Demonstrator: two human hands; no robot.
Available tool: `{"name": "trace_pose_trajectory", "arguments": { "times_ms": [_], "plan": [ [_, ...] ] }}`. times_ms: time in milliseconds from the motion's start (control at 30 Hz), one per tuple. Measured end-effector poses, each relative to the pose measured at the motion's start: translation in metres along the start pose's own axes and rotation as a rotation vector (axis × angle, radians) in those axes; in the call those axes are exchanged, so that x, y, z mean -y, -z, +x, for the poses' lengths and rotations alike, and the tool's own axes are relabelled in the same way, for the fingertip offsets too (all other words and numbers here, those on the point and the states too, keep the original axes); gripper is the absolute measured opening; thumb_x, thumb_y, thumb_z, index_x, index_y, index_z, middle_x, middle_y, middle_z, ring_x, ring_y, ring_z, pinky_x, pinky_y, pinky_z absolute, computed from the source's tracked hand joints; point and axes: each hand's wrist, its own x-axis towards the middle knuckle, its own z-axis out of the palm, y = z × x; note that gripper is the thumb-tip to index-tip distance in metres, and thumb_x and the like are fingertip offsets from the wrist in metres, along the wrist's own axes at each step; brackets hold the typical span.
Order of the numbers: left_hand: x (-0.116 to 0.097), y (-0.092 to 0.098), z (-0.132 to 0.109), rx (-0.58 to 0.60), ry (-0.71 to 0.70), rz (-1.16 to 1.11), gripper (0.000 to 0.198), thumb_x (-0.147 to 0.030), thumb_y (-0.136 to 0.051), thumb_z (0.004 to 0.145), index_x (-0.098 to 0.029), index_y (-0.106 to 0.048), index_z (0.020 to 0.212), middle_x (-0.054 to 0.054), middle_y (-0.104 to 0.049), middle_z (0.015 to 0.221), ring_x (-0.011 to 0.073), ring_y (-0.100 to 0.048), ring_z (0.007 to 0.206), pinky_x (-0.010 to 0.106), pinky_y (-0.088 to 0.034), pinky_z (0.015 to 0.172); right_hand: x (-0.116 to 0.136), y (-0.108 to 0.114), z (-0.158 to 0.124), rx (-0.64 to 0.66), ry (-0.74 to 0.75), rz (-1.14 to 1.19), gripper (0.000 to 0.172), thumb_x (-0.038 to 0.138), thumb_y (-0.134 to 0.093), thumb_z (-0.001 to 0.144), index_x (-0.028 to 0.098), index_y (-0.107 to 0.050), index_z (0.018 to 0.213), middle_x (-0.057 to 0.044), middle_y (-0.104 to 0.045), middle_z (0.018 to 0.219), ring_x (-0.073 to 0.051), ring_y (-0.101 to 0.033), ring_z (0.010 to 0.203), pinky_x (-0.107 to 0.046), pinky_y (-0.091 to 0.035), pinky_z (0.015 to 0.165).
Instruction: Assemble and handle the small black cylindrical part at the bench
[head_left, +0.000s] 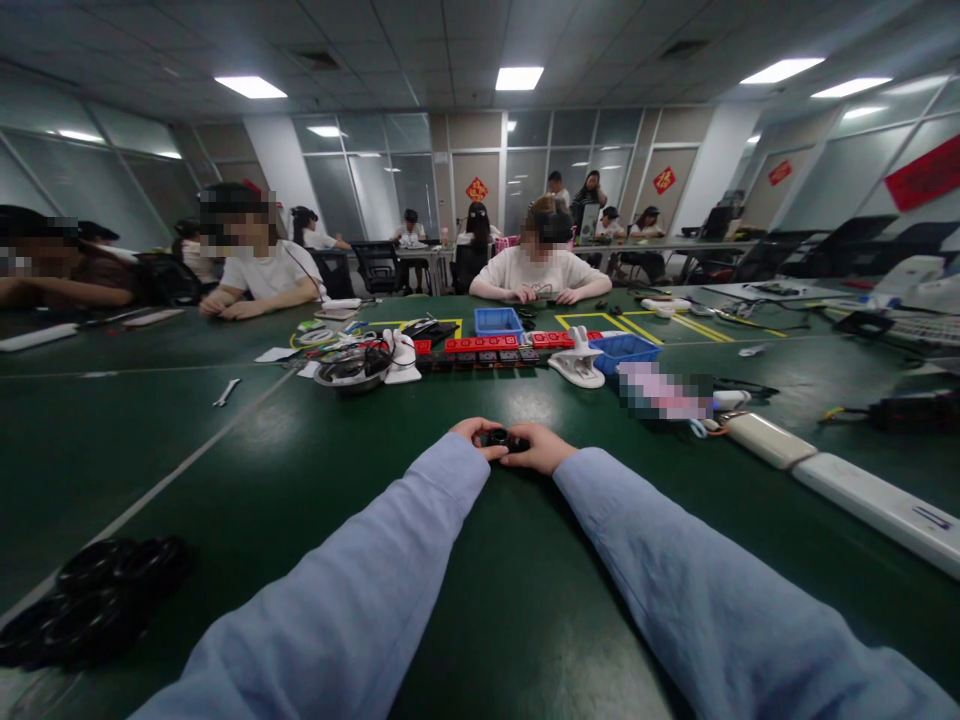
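Note:
Both of my hands meet at the middle of the green table (pixel 337 460), around a small black ring-shaped part (pixel 498 437). My left hand (pixel 477 436) has its fingers closed on the left side of this part. On the other side, my right hand (pixel 537 447) grips it with bent fingers, touching a darker piece beside the ring. The hands are close together, and finer detail of the part is too small to make out. Several black rings (pixel 94 600) lie in a pile at the lower left, well away from both hands.
Beyond my hands are a metal bowl (pixel 352 370) with cables, white clamps (pixel 579 362), red blocks (pixel 481 343) and blue trays (pixel 626 350). A wrench (pixel 226 392) lies left; a white power strip (pixel 877 500) lies right. A person (pixel 541 270) sits opposite.

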Motion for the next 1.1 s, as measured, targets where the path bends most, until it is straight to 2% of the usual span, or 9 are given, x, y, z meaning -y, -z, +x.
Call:
{"name": "trace_pose_trajectory", "arguments": {
  "times_ms": [100,200,333,433,533,667,800,933,1100],
  "plan": [
    [-0.002,-0.003,-0.002,-0.08,0.01,0.076,0.04,-0.027,-0.067,0.051,-0.014,-0.059,0.087,0.001,-0.054,0.068,0.0065,-0.041,0.05,0.021,-0.034,0.048,0.002,-0.006,-0.001,-0.061,-0.055,-0.033,0.031,0.039,-0.058,0.06,0.015,-0.056,0.078,0.0,-0.053,0.069,-0.011,-0.046,0.064,-0.021,-0.031,0.055],
    [-0.004,-0.006,-0.005,-0.171,0.044,0.164,0.038,-0.028,-0.067,0.051,-0.014,-0.058,0.085,0.004,-0.056,0.077,0.0122,-0.05,0.064,0.025,-0.039,0.06,0.011,-0.014,-0.003,-0.156,-0.142,-0.148,0.03,0.043,-0.054,0.063,0.015,-0.055,0.076,-0.002,-0.054,0.072,-0.012,-0.047,0.065,-0.022,-0.031,0.054],
    [-0.005,-0.009,-0.007,-0.245,0.087,0.228,0.035,-0.032,-0.066,0.055,-0.016,-0.057,0.084,0.006,-0.056,0.085,0.0159,-0.053,0.076,0.03,-0.039,0.073,0.033,-0.023,-0.006,-0.244,-0.293,-0.336,0.028,0.04,-0.045,0.07,0.015,-0.053,0.079,-0.008,-0.055,0.081,-0.017,-0.05,0.071,-0.026,-0.033,0.058],
    [-0.004,-0.009,-0.007,-0.255,0.07,0.205,0.034,-0.03,-0.065,0.056,-0.015,-0.056,0.085,0.007,-0.055,0.088,0.0156,-0.053,0.077,0.03,-0.04,0.073,0.043,-0.025,-0.007,-0.244,-0.354,-0.394,0.025,0.036,-0.043,0.072,0.014,-0.051,0.082,-0.01,-0.055,0.084,-0.02,-0.051,0.077,-0.029,-0.034,0.063],
    [-0.001,-0.006,-0.007,-0.215,0.007,0.15,0.034,-0.026,-0.066,0.054,-0.014,-0.057,0.084,0.006,-0.055,0.084,0.0138,-0.052,0.071,0.027,-0.041,0.066,0.038,-0.02,-0.008,-0.233,-0.303,-0.32,0.03,0.039,-0.047,0.069,0.014,-0.051,0.086,-0.01,-0.055,0.087,-0.02,-0.05,0.081,-0.03,-0.035,0.066],
    [0.001,0.001,-0.006,-0.026,-0.02,0.03,0.033,-0.026,-0.065,0.053,-0.014,-0.058,0.083,0.001,-0.054,0.067,0.0071,-0.042,0.051,0.02,-0.034,0.048,0.022,-0.008,-0.007,-0.072,-0.04,-0.025,0.046,0.035,-0.059,0.06,0.016,-0.049,0.1,-0.005,-0.055,0.093,-0.017,-0.05,0.083,-0.027,-0.037,0.069],
    [0.001,0.007,-0.005,0.136,0.002,-0.099,0.037,-0.026,-0.066,0.051,-0.012,-0.058,0.085,-0.002,-0.051,0.061,0.0033,-0.031,0.044,0.018,-0.028,0.044,0.013,0.002,-0.005,0.132,-0.022,0.192,0.034,0.028,-0.06,0.059,0.012,-0.056,0.089,-0.002,-0.058,0.076,-0.014,-0.052,0.07,-0.025,-0.038,0.063],
    [0.0,0.009,-0.002,0.138,0.027,-0.105,0.037,-0.025,-0.068,0.048,-0.013,-0.059,0.082,-0.001,-0.052,0.063,0.005,-0.036,0.048,0.019,-0.03,0.047,0.01,0.004,-0.002,0.168,-0.037,0.302,0.033,0.027,-0.061,0.058,0.013,-0.056,0.087,0.0,-0.058,0.073,-0.012,-0.051,0.067,-0.024,-0.038,0.061],
    [0.0,0.008,0.0,0.118,0.054,-0.051,0.037,-0.025,-0.069,0.045,-0.016,-0.061,0.081,-0.001,-0.051,0.062,0.0065,-0.038,0.049,0.021,-0.031,0.049,0.008,0.004,-0.001,0.179,-0.014,0.298,0.034,0.029,-0.061,0.058,0.013,-0.056,0.088,0.001,-0.056,0.07,-0.011,-0.049,0.065,-0.023,-0.037,0.06]
  ]
}}
